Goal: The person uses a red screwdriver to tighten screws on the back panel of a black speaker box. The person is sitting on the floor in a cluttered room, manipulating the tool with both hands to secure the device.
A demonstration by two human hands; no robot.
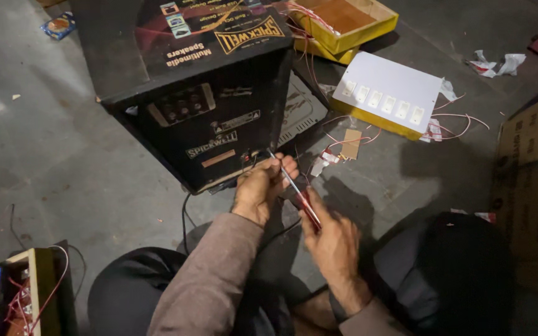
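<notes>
A black speaker cabinet stands on the grey floor in front of me, its back panel with knobs and sockets facing me. My right hand grips a screwdriver with a red handle; its thin shaft points up-left toward the cabinet's lower right corner. My left hand is at that corner, fingers pinched by the screwdriver tip and some thin wires. What the fingers pinch is too small to tell.
A white switch plate on a yellow box lies to the right, with red-and-white wires around it. A second yellow box sits behind. Cardboard stands at the far right. A lit screen and a wired wooden box lie lower left.
</notes>
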